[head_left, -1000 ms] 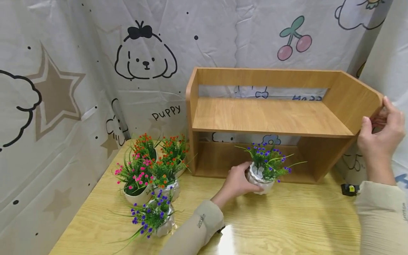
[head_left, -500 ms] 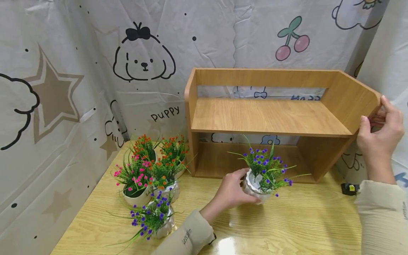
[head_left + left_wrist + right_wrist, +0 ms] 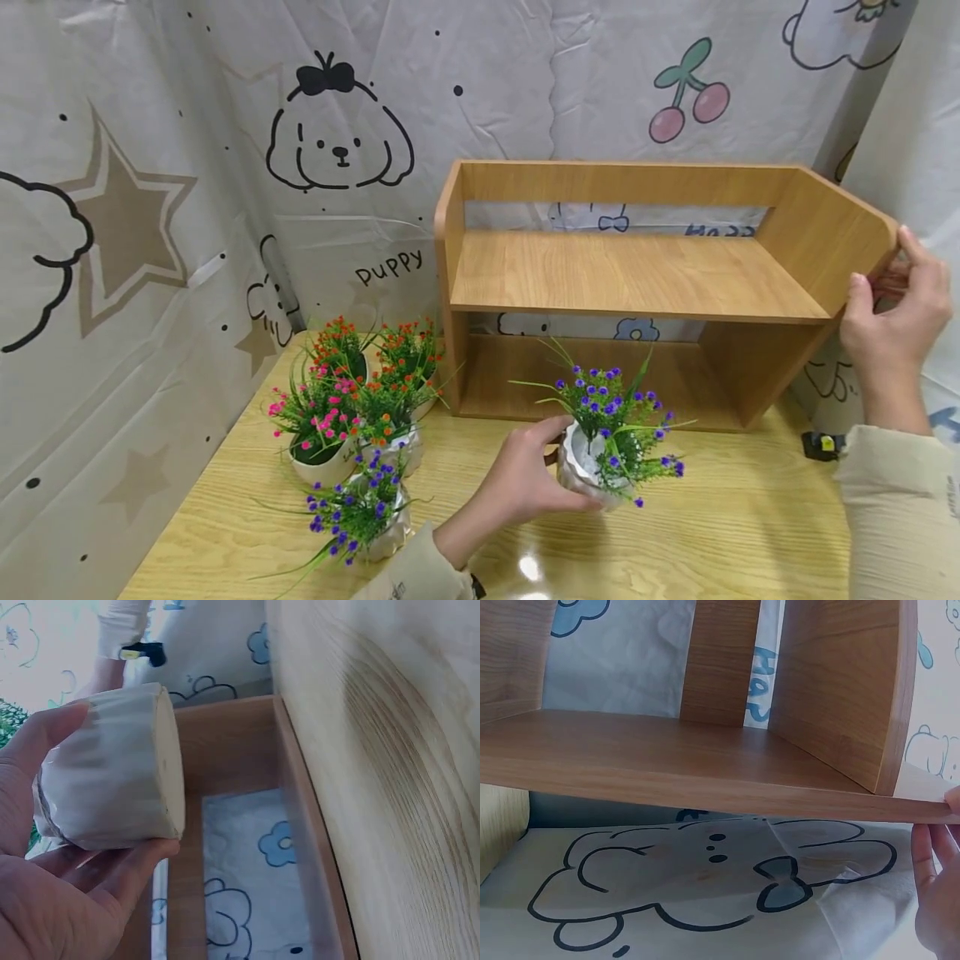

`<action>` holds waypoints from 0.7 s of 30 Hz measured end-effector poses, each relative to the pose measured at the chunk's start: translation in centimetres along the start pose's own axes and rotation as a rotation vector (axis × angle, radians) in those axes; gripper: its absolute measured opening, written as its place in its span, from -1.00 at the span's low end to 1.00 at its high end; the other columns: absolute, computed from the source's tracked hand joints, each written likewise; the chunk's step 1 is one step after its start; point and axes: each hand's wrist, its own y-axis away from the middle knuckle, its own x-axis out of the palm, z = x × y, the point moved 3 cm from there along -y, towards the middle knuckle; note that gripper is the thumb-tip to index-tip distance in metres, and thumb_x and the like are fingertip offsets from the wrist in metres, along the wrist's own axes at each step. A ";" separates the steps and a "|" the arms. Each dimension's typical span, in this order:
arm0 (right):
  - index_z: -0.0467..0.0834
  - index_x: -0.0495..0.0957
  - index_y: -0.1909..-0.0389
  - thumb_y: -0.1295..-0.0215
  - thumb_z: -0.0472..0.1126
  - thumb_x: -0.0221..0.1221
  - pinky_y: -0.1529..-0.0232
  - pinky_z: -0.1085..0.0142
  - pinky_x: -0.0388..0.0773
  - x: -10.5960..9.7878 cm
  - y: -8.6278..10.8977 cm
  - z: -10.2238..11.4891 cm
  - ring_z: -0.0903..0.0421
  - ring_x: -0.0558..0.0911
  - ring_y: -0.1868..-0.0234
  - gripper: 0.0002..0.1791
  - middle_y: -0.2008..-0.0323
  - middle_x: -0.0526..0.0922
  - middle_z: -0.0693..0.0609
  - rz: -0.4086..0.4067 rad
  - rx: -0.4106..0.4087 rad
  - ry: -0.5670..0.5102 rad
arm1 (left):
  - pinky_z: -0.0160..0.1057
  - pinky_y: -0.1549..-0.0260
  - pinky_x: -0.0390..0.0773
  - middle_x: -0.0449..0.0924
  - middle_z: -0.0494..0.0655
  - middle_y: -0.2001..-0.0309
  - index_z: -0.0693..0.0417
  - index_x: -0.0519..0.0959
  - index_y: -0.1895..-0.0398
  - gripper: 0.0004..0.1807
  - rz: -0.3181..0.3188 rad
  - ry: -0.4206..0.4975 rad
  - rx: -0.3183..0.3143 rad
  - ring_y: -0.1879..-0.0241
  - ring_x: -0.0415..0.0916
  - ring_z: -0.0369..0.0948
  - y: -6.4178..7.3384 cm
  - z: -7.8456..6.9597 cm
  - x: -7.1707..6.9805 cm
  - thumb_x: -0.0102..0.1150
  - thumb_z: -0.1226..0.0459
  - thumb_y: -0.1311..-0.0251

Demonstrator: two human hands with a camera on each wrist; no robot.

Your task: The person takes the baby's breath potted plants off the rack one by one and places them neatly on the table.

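My left hand (image 3: 517, 475) holds a white ruffled flowerpot (image 3: 581, 471) of blue-purple artificial flowers (image 3: 611, 404), thumb on the near side and fingers round the far side. In the left wrist view the pot (image 3: 112, 772) is tipped so its flat base shows, off the table. It is in front of the shelf's lower compartment. On the right, my right hand (image 3: 896, 321) grips the front edge of the side panel of a two-tier wooden shelf (image 3: 637, 267). The right wrist view catches only part of that hand (image 3: 939, 896) at the panel's edge.
Left of the shelf stand several potted flowers: a pink one (image 3: 322, 467), orange-red ones (image 3: 408, 358) and a blue-purple one (image 3: 386, 529) nearest me. A small black device (image 3: 821, 446) shows beside the right cuff. Patterned cloth (image 3: 487, 117) hangs behind the wooden table (image 3: 712, 517).
My left hand has drawn the blue-purple flowerpot toward me and slightly left, away from the shelf. The right hand stays on the side panel.
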 end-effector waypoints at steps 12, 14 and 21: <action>0.08 0.38 -0.48 -0.48 -0.32 0.06 0.01 0.70 0.35 0.2 -0.2 -0.6 0.66 0.27 0.12 -0.41 0.08 0.17 0.62 0.003 0.012 -0.012 | -0.38 -0.09 0.64 0.68 -0.31 -0.08 -0.15 0.59 -0.22 -0.17 -0.043 0.029 0.056 -0.09 0.65 -0.29 3.8 -1.4 -3.4 0.76 0.09 0.24; 0.11 0.37 -0.48 -0.48 -0.30 0.07 0.00 0.70 0.37 0.5 -0.4 -1.6 0.65 0.29 0.12 -0.41 0.07 0.18 0.62 0.007 0.012 -0.009 | -0.36 -0.09 0.64 0.69 -0.32 -0.03 -0.18 0.61 -0.15 -0.23 -0.062 0.026 0.057 -0.07 0.66 -0.26 4.5 -1.5 -4.2 0.76 0.10 0.25; 0.24 0.32 -0.50 -0.52 -0.21 0.08 -0.02 0.69 0.39 0.9 -0.7 -3.6 0.66 0.30 0.12 -0.40 0.08 0.19 0.67 0.027 0.024 0.017 | -0.31 -0.07 0.67 0.68 -0.35 -0.05 -0.26 0.61 -0.13 -0.25 -0.086 0.045 0.017 -0.10 0.64 -0.22 7.1 -2.2 -6.8 0.75 0.15 0.25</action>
